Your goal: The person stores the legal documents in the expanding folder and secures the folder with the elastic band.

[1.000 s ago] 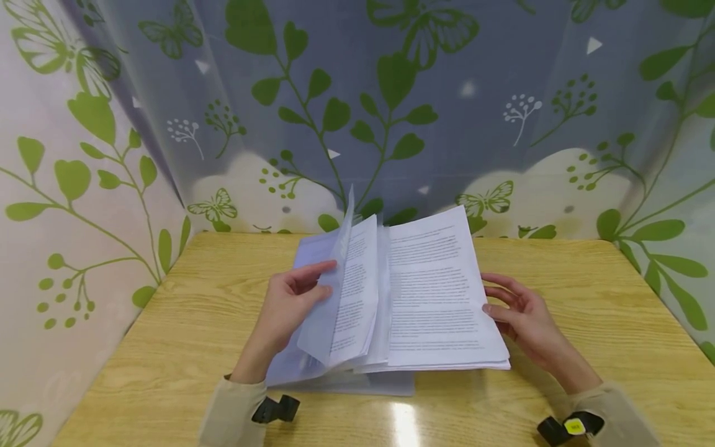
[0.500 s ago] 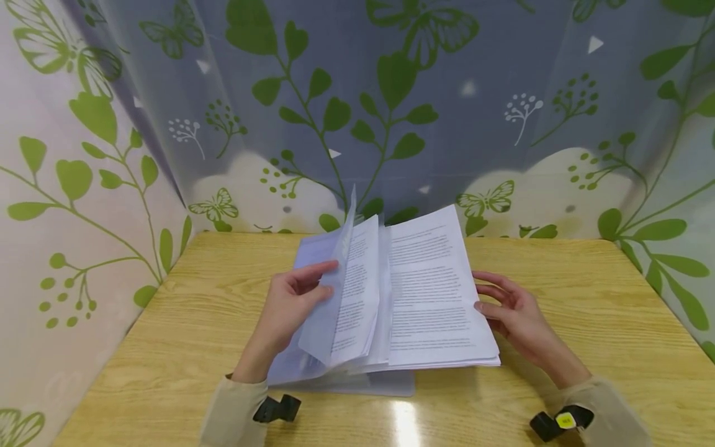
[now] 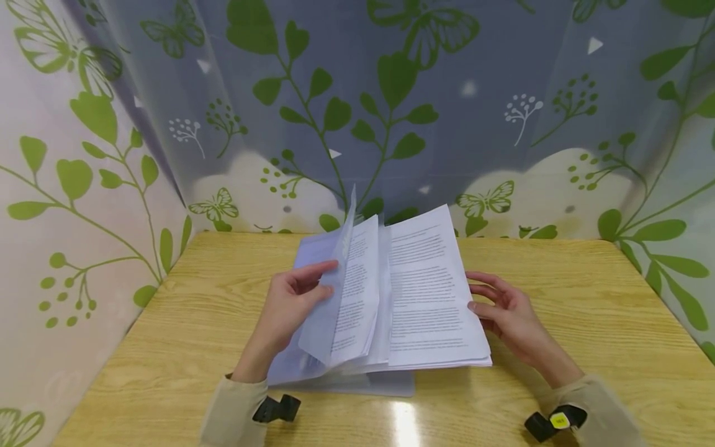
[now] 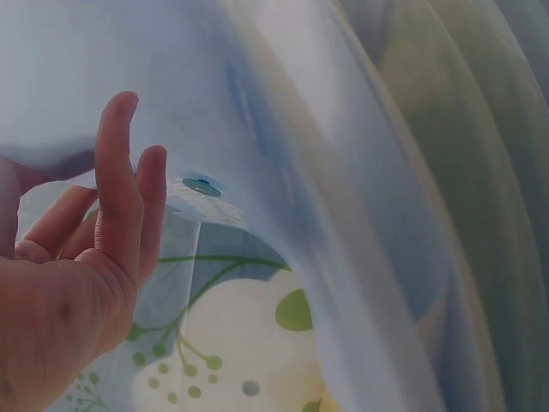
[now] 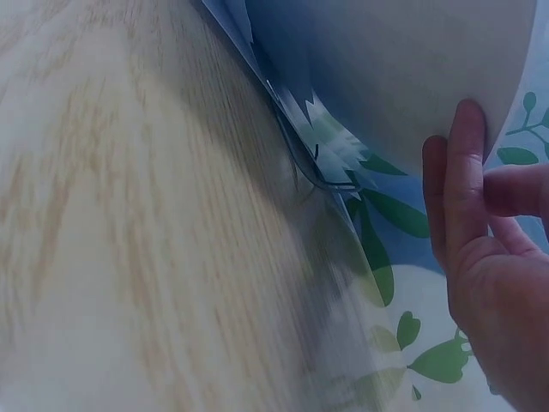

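A translucent bluish plastic folder [image 3: 318,248] lies spread on the table, with printed sheets [image 3: 427,298] sticking out of its right side. My left hand [image 3: 285,313] pinches the folder's raised front cover between thumb and fingers, and more printed pages show behind that cover. In the left wrist view a small blue-green snap button [image 4: 202,186] sits on the plastic beyond my fingers. At the right edge of the sheets, my right hand [image 3: 509,320] pinches the stack, thumb on top and fingers beneath. The right wrist view shows the curved underside of the paper [image 5: 386,77] lifted off the table.
The wooden table [image 3: 212,298] extends around the folder on both sides. Behind it and at the sides hang curtains [image 3: 458,124] printed with leaves and butterflies. Each wrist wears a black strap mount, such as the left strap [image 3: 277,408].
My right hand has moved left, carrying the outer edge of the sheets toward the folder. The left hand and the cover it holds stay in place.
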Demonstrator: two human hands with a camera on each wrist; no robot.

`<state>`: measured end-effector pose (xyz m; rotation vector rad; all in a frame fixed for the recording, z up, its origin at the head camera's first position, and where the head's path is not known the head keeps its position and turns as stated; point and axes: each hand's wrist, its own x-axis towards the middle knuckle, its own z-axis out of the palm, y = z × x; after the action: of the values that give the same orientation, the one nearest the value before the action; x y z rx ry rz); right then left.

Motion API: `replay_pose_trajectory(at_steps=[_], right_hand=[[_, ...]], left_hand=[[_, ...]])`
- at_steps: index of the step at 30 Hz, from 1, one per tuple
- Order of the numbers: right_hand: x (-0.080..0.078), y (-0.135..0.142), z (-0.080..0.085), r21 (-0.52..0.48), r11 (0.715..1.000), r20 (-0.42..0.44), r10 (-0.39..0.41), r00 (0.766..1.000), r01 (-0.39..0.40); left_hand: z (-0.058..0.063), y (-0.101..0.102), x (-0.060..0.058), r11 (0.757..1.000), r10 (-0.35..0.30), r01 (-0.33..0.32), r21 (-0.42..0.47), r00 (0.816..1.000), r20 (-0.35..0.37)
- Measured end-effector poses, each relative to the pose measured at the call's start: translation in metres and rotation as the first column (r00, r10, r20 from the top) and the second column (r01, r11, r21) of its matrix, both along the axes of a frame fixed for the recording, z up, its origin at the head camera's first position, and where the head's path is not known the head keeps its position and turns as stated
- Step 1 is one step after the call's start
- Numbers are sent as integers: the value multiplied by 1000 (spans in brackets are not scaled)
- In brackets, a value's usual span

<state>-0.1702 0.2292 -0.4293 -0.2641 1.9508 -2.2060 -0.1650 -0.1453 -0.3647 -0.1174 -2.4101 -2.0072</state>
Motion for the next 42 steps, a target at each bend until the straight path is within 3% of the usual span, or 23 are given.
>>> replay_pose_trajectory(at_steps=[42], right_hand=[[-7,-30,-4,79,997,54,-18,998,14]], left_hand=[[2,-2,1,1000,2,-2,8,1000,5]])
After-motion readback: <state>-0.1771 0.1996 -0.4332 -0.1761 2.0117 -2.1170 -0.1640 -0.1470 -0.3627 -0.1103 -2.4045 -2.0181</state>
